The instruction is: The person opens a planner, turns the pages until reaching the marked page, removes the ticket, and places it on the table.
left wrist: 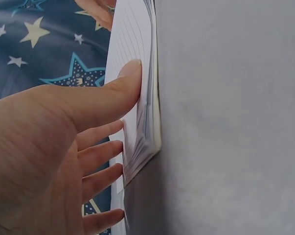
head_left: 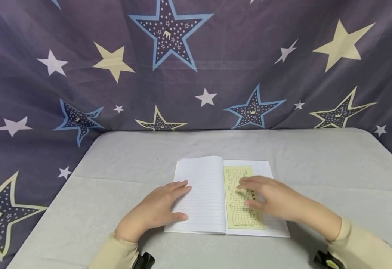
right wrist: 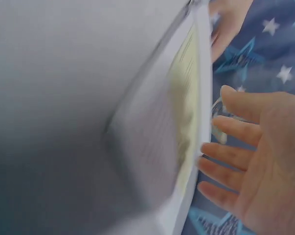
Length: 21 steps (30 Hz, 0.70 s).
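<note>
An open notebook (head_left: 199, 194) with lined white pages lies on the grey-covered table. On its right page rests a yellow printed form (head_left: 237, 209) with a grid, set along the centre fold. My left hand (head_left: 160, 207) rests on the left page's outer edge, thumb and fingers spread; in the left wrist view the thumb lies over the page edges (left wrist: 146, 112). Above the yellow form hovers my right hand (head_left: 269, 196), fingers loosely bent and holding nothing. In the right wrist view its fingers stand apart from the form (right wrist: 189, 112), which is blurred there.
The table (head_left: 115, 160) wears a pale grey cloth. Behind and to the left hangs a dark curtain (head_left: 216, 48) printed with stars. A black wrist device (head_left: 143, 260) sits at the left sleeve, another black device (head_left: 328, 259) at the right.
</note>
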### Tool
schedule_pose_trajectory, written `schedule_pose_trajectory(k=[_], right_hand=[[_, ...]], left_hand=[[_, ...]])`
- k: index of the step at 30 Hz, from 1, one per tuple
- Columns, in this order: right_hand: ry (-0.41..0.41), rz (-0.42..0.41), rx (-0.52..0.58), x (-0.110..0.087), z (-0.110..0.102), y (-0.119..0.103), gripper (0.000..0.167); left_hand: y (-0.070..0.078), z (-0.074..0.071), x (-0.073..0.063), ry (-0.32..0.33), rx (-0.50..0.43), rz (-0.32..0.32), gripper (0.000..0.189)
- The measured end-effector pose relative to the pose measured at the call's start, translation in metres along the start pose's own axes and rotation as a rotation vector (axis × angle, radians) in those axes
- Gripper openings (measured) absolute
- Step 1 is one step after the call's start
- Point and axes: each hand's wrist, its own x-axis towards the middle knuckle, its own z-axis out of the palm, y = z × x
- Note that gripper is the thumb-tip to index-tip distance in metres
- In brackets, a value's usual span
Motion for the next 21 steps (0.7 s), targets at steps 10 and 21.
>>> schedule_pose_trajectory(k=[10, 21], right_hand=[[0.024, 0.172, -0.027, 0.009, -0.007, 0.051, 0.067], [-0.014, 0.267, 0.107, 0.03, -0.009, 0.071, 0.069]], left_hand=[[0.001, 0.0, 0.0, -0.008, 0.003, -0.015, 0.074], [0.001, -0.003, -0.002, -0.008, -0.006, -0.035, 0.074]])
